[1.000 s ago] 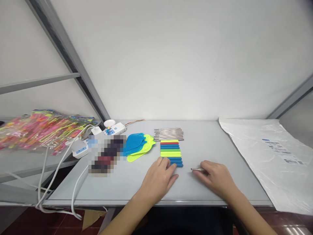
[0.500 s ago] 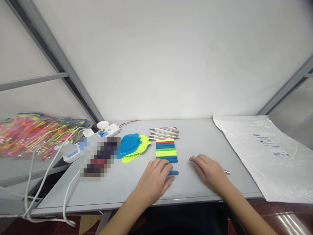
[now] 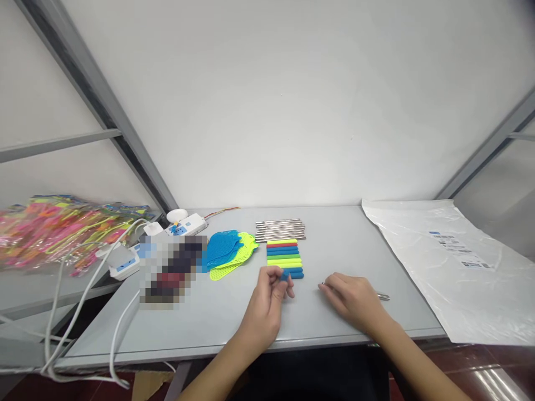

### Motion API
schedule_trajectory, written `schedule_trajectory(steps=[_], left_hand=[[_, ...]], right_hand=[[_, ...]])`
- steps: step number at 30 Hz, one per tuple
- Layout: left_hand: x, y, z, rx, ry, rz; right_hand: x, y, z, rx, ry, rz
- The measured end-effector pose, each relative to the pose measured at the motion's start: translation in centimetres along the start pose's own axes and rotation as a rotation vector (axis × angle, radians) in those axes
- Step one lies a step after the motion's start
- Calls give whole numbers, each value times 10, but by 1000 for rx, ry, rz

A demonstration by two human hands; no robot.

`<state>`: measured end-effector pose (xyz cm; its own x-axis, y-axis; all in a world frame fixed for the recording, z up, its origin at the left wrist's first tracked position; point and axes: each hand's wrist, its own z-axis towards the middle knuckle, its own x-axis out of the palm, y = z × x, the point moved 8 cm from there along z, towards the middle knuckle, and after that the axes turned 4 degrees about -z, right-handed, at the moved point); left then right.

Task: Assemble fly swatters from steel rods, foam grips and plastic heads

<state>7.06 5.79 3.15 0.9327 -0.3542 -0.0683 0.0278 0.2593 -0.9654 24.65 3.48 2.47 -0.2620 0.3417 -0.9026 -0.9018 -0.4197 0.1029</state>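
My left hand (image 3: 267,298) is closed in a pinch on a blue handle piece (image 3: 285,276), raised just off the grey table (image 3: 234,312) in front of a row of coloured handle pieces (image 3: 285,257). My right hand (image 3: 353,298) lies on the table with its fingers curled over a thin metal rod (image 3: 382,297); the rod's tip shows at the fingertips and its tail sticks out to the right. A stack of several metal rods (image 3: 280,229) lies behind the coloured row. Blue and neon-yellow mesh swatter heads (image 3: 229,250) lie to the left of it.
A white plastic mailer bag (image 3: 451,262) covers the table's right side. White power strips (image 3: 175,228) with cables hang off the left edge. A bag of colourful items (image 3: 54,228) sits on a shelf at the far left. A blurred patch (image 3: 171,267) hides something left of centre.
My left hand drew one blue piece away from the row and has lifted it in a pinch. My right hand slid along the metal rod, which now sticks out to the right.
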Motion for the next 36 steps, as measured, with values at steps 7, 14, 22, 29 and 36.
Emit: schedule_trajectory(steps=[7,14,22,29,36], left_hand=[[-15,-17,21,-148,-429,-957],[-20,-37,25,-139,-496,-1171],[-33,-60,23,11,-493,-1104],[-26,-70,24,65,-368,-913],[-22,-67,29,64,-245,-772]], right_hand=[[1,46,22,13,25,105],[-19,79,42,100,96,556],[-19,92,57,84,69,702],[-8,95,62,140,23,922],[4,95,62,177,-54,1143]])
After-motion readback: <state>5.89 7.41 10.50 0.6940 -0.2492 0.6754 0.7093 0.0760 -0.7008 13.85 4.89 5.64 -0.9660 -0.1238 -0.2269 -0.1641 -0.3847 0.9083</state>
